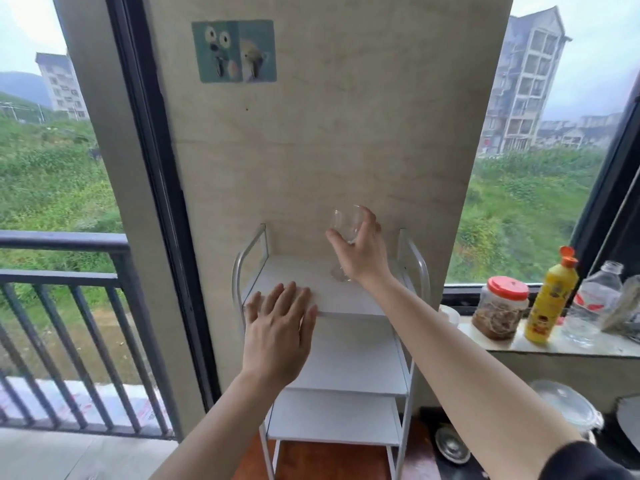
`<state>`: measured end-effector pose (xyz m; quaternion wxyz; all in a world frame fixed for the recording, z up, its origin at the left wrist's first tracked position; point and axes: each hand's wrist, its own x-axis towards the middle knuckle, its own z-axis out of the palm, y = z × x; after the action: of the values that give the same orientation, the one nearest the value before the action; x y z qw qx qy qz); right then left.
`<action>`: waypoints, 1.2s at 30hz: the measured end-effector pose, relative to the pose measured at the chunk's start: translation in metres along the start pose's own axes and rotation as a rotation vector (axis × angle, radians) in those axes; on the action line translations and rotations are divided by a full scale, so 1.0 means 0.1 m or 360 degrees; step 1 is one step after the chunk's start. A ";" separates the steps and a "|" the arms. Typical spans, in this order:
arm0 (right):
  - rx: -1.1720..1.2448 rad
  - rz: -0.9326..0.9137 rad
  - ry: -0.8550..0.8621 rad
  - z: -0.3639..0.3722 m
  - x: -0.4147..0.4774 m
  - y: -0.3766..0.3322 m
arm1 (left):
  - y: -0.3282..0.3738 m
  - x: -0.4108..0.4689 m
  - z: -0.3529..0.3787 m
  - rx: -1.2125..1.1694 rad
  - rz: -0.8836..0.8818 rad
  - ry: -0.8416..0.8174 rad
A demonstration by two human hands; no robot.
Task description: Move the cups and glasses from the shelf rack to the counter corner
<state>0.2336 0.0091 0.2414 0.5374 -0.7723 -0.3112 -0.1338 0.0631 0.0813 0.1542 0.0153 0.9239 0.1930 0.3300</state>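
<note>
Our right hand [360, 251] grips the clear stemmed wine glass [346, 226] on the white three-tier shelf rack [346, 306]; our left hand [277, 327] lies flat, fingers spread. It looks like the last one left.

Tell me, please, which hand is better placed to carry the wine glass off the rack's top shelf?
Right: the right hand already grips the wine glass, while the left hand lies flat on the top shelf.

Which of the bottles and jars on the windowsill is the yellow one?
The squeeze bottle with the orange cap, standing upright in the middle. The jar to its left is clear with a red lid, and the bottle to its right is clear plastic.
</note>
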 end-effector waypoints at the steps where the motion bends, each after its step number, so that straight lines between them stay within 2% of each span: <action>1: 0.0018 0.0005 0.0019 -0.03 -0.03 -0.03 | 0.00 0.00 -0.01 0.0003 -0.0001 -0.0004; 4: 0.0106 0.0027 0.0033 -0.17 -0.15 -0.15 | 0.00 -0.01 -0.04 0.0010 -0.0008 -0.0042; 10: 0.0156 -0.0111 0.0113 -0.63 -0.44 -0.53 | 0.03 0.01 -0.17 0.0099 0.0024 -0.0233; 13: 0.0184 -0.0212 0.0185 -0.88 -0.65 -0.61 | 0.11 0.01 -0.26 -0.0052 0.0010 -0.0161; 18: 0.0177 -0.0347 0.0379 -1.30 -1.08 -0.46 | 0.53 -0.04 -0.32 -0.0413 0.0088 0.0110; 21: 0.0096 -0.0421 0.0464 -1.64 -1.34 -0.25 | 0.88 -0.10 -0.30 -0.0590 0.0161 0.0158; 26: -0.0043 -0.0312 0.0642 -2.42 -1.79 0.03 | 1.63 -0.28 -0.38 -0.0732 0.0298 0.0100; 32: -0.0239 -0.0210 0.0923 -3.66 -2.56 0.15 | 2.84 -0.72 -0.63 -0.0821 0.0656 0.0024; 36: -0.0487 -0.0146 0.1045 -4.64 -3.40 0.22 | 3.81 -1.22 -0.81 -0.0859 0.0913 -0.0026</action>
<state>0.0449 -0.5341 0.2205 0.4804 -0.7449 -0.1327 -0.4436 0.0585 -0.3235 0.2034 0.1664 0.9057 -0.1669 0.3525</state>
